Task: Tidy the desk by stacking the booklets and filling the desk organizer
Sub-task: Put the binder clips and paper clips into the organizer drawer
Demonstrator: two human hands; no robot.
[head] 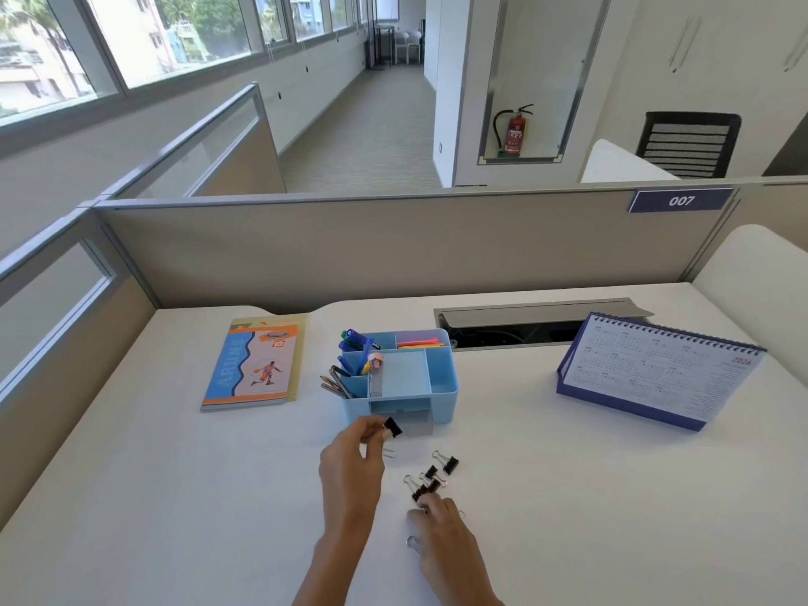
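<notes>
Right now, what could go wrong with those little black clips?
1. The left hand only pinches the binder clip in front of the small drawer; it might slip and miss.
2. The right hand lies on the loose clips; a quick sweep could scatter them across the desk.
3. The pencils lean out of the organizer near the left hand; a bump might knock them out.

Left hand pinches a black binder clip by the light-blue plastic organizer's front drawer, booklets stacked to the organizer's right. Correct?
No: in the head view the stacked booklets lie left of the light-blue plastic organizer, not right. The left hand does pinch the black binder clip by its drawer.
</notes>
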